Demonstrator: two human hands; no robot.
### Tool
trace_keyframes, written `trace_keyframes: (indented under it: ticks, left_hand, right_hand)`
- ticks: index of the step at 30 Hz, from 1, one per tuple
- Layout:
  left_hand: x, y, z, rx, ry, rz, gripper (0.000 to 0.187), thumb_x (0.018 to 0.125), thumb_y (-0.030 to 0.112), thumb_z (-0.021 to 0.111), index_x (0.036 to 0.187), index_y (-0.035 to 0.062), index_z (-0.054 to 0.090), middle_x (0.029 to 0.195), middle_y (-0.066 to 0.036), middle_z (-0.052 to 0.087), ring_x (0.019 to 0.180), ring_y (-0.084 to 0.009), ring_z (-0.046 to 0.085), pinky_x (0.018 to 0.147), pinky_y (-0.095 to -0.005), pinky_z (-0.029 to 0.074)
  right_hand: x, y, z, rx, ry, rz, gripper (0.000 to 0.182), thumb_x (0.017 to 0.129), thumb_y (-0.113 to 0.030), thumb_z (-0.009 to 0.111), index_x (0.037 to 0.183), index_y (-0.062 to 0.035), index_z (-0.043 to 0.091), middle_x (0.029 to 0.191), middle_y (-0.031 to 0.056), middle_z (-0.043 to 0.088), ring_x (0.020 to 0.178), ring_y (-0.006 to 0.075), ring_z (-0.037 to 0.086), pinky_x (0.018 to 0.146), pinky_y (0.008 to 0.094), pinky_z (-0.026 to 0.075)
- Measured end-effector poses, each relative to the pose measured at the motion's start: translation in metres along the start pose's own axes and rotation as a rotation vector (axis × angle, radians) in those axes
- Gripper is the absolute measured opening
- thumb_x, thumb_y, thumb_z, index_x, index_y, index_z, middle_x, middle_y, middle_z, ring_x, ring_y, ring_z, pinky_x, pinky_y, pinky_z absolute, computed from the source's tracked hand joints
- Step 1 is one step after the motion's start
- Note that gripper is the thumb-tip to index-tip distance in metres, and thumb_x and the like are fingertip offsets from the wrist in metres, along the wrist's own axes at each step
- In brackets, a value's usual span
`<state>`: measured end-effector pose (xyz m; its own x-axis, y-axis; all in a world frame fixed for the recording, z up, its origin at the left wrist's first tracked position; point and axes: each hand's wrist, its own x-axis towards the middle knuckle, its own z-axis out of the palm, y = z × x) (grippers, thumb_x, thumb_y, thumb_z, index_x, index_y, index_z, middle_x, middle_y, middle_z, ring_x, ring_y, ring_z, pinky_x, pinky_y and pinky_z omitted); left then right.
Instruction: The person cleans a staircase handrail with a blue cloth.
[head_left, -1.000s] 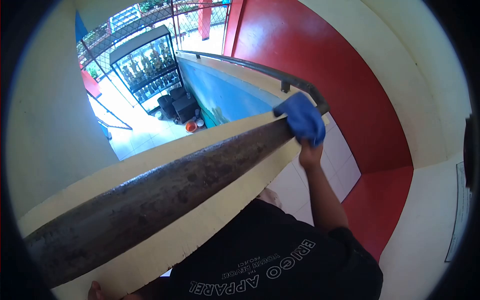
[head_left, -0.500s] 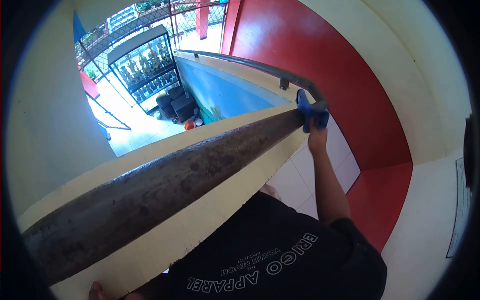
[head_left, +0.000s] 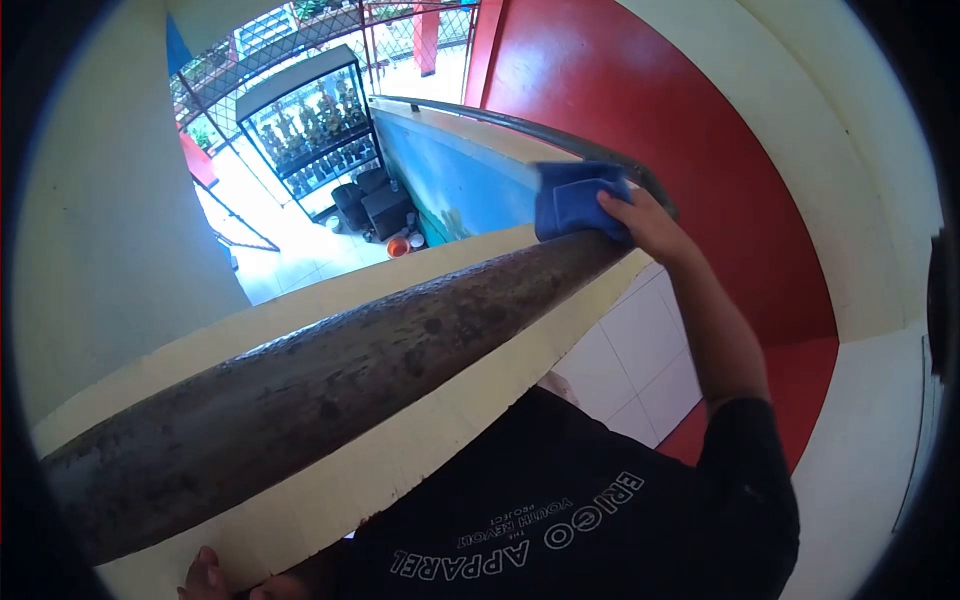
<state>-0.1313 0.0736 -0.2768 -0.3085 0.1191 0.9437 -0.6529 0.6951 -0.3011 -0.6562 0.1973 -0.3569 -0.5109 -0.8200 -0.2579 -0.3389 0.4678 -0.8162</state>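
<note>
While the blue cloth [head_left: 577, 200] lies on the far end of the dark handrail [head_left: 330, 375], the right hand [head_left: 648, 222] presses it down, arm outstretched, fingers closed on its edge. Left hand [head_left: 215, 578] rests at the near wall ledge [head_left: 420, 440]; its grip cannot be judged. Below stands a glass cabinet [head_left: 310, 125] filled with small figures.

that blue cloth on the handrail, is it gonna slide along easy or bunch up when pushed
The blue cloth is folded and draped over the handrail, so it is probably soft and floppy. The rail looks rough and pitted, so the cloth may drag and bunch. The right hand presses on its edge, which likely keeps it from slipping off.
</note>
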Motion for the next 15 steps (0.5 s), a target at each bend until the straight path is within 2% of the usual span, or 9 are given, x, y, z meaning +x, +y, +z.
trace_keyframes:
  ticks: [1,3,4,5,6,7,10,13,15]
  left_hand:
    - [0.001,0.001,0.0,0.021,0.001,-0.022,0.035,0.1,0.035,0.056,0.09,0.0036,0.068,0.071,-0.008,0.07,0.056,-0.0176,0.066,0.054,-0.0286,0.048]
    - [0.005,0.008,0.003,0.072,0.014,-0.068,0.036,0.1,0.036,0.056,0.091,0.0035,0.068,0.072,-0.008,0.07,0.057,-0.0182,0.066,0.053,-0.0295,0.046]
    - [0.005,0.008,0.003,0.064,0.016,-0.076,0.037,0.1,0.037,0.056,0.091,0.0037,0.069,0.072,-0.008,0.071,0.057,-0.0185,0.066,0.054,-0.0297,0.046]
    - [0.005,0.007,0.002,0.05,0.016,-0.079,0.037,0.1,0.038,0.056,0.091,0.0039,0.069,0.072,-0.008,0.071,0.058,-0.0187,0.066,0.055,-0.0299,0.045]
    - [0.003,0.007,0.001,0.04,0.02,-0.085,0.038,0.099,0.039,0.056,0.092,0.0041,0.069,0.072,-0.008,0.071,0.058,-0.0189,0.066,0.056,-0.0301,0.045]
    - [0.004,0.013,0.002,0.089,0.034,-0.129,0.039,0.099,0.041,0.056,0.093,0.0047,0.069,0.073,-0.008,0.071,0.061,-0.0188,0.065,0.064,-0.0307,0.047]
    - [-0.002,0.007,-0.002,0.062,0.041,-0.14,0.04,0.1,0.042,0.054,0.093,0.0057,0.069,0.075,-0.007,0.07,0.065,-0.0191,0.064,0.077,-0.0322,0.048]
    - [-0.007,0.005,-0.004,0.066,0.056,-0.165,0.041,0.101,0.042,0.052,0.094,0.0057,0.069,0.075,-0.007,0.07,0.068,-0.0189,0.064,0.085,-0.0317,0.047]
    - [-0.008,0.0,-0.004,0.032,0.053,-0.107,0.041,0.102,0.04,0.05,0.093,0.005,0.069,0.074,-0.007,0.07,0.068,-0.0186,0.064,0.09,-0.0308,0.045]
  right_hand:
    - [0.004,-0.026,0.007,-0.003,-0.125,0.006,0.052,0.097,-0.051,0.054,0.106,-0.003,0.071,0.091,0.0073,0.07,0.08,0.0167,0.065,0.076,0.0322,0.05]
    - [-0.01,-0.11,0.051,-0.263,-0.304,-0.18,0.064,0.097,-0.06,0.048,0.117,-0.0026,0.068,0.102,0.0139,0.069,0.091,0.0239,0.066,0.086,0.0383,0.048]
    - [-0.007,-0.146,0.066,-0.374,-0.479,-0.207,0.075,0.095,-0.067,0.042,0.125,-0.0015,0.064,0.114,0.0202,0.066,0.105,0.0289,0.063,0.096,0.0423,0.043]
    - [-0.019,-0.19,0.077,-0.277,-0.649,-0.211,0.079,0.094,-0.07,0.042,0.126,-0.0018,0.063,0.113,0.0216,0.066,0.108,0.0303,0.062,0.096,0.0423,0.043]
    - [-0.012,-0.204,0.096,-0.161,-0.728,-0.221,0.075,0.092,-0.068,0.048,0.123,-0.0019,0.064,0.111,0.0168,0.066,0.104,0.0252,0.061,0.095,0.0387,0.044]
    - [-0.006,-0.216,0.109,-0.052,-0.803,-0.238,0.072,0.091,-0.067,0.054,0.12,-0.002,0.066,0.109,0.012,0.067,0.1,0.0201,0.061,0.094,0.035,0.044]
    - [-0.002,-0.239,0.123,-0.183,-0.783,-0.362,0.069,0.092,-0.064,0.055,0.119,-0.0013,0.066,0.11,0.0113,0.067,0.099,0.0206,0.061,0.092,0.0347,0.045]
    - [0.035,-0.211,0.113,-0.279,-1.082,-0.287,0.069,0.093,-0.061,0.056,0.121,0.0008,0.065,0.111,0.0118,0.067,0.098,0.0214,0.061,0.091,0.036,0.046]
    - [0.047,-0.191,0.092,-0.415,-1.118,-0.087,0.069,0.093,-0.059,0.056,0.121,0.003,0.064,0.113,0.0121,0.067,0.098,0.0209,0.062,0.091,0.0359,0.046]
